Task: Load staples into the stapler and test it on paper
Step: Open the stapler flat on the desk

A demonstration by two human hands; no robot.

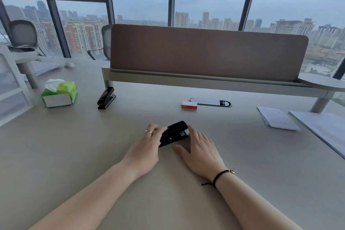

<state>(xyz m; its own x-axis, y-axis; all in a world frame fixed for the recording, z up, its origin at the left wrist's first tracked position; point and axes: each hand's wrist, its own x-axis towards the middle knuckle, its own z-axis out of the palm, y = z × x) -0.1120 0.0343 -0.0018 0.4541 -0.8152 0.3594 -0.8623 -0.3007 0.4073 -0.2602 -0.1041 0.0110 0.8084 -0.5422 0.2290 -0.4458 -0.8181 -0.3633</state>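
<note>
A: Okay, status. Glossy black plastic desk stapler [173, 133] sits on the pale beige desk top [112, 155], near centre, between both hands. It lies at an angle, nose pointing up and to the right. Top arm looks slightly raised at the nose end; a small dark metal part shows in the gap there. Small white mark on its side.

B: Hands?

A: Left hand [147, 147] holds the rear half of the stapler, fingers curled over the top, thin ring on one finger. Right hand [199, 152] lies flat on the desk just beside the nose end, fingers straight and slightly spread, thumb out to the left. Index fingertip touches or nearly touches the nose; can't tell which. Black cord bracelet [221, 176] on the right wrist.

B: Staples, paper?

A: Small red-and-white cardboard staple box [189, 104] farther back, closed, well apart from the hands, just beside the dark oval cable port [211, 102]. White paper sheets [278, 119] stacked at the right, with a larger white stack next to them.

B: Anything else?

A: Second black stapler-like tool [106, 97] back left, standing apart. Green tissue box [59, 94] left of it. Brown felt divider panel [205, 52] across the back of the desk.
</note>
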